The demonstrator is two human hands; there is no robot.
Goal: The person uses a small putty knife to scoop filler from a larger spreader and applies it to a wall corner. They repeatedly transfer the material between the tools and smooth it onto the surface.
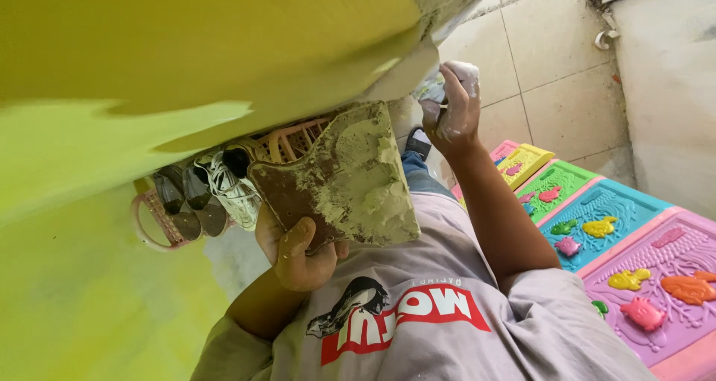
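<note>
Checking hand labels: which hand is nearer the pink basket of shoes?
Left. The left hand, gripping the putty-coated board, sits just right of the pink basket in view. The right hand, closed on a small tool, is farther off by the wall edge.

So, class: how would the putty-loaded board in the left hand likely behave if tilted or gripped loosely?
The board looks stiff and flat, probably staying rigid. Its thick putty load likely makes it heavy. Smears on the left hand suggest a slippery grip.
</note>
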